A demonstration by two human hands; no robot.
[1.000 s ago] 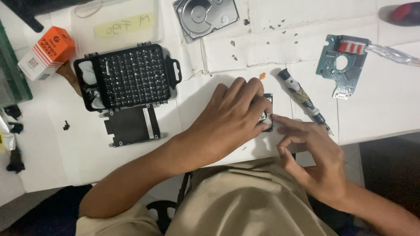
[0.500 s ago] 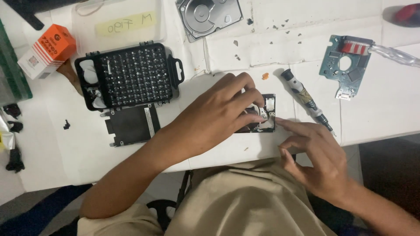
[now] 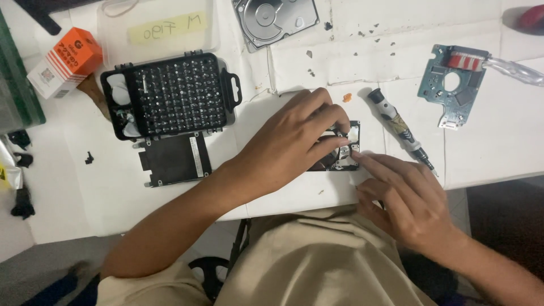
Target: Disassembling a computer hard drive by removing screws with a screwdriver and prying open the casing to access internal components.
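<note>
Head view: the left hand [image 3: 286, 144] lies spread over a small opened hard drive [image 3: 345, 154] near the front edge of the white tabletop [image 3: 498, 153], its fingers curled down onto the drive's upper part, pressing or pinching something inside; what, if anything, they hold is hidden under the fingers. The right hand [image 3: 405, 198] comes in from five o'clock of the drive, mostly closed with the forefinger stretched out, its tip touching the drive's lower right corner; it holds nothing that shows.

Judged from this, the step is work on a small inner part of the drive. To do it well, the left hand should keep the body pinned flat so it cannot slide toward the table edge, while the right fingertip steadies that corner with light pressure only.

At two o'clock of the drive, just beside it, lies a precision screwdriver [image 3: 396, 126], within easy reach. At ten o'clock sits the open black bit case [image 3: 173, 95], and below it a black cover plate [image 3: 175, 160]. A green circuit board [image 3: 456, 85] lies well apart at two o'clock, and another opened drive [image 3: 275, 20] at twelve. Loose screws [image 3: 310, 71] scattered above the drive are best kept apart from the work.
</note>
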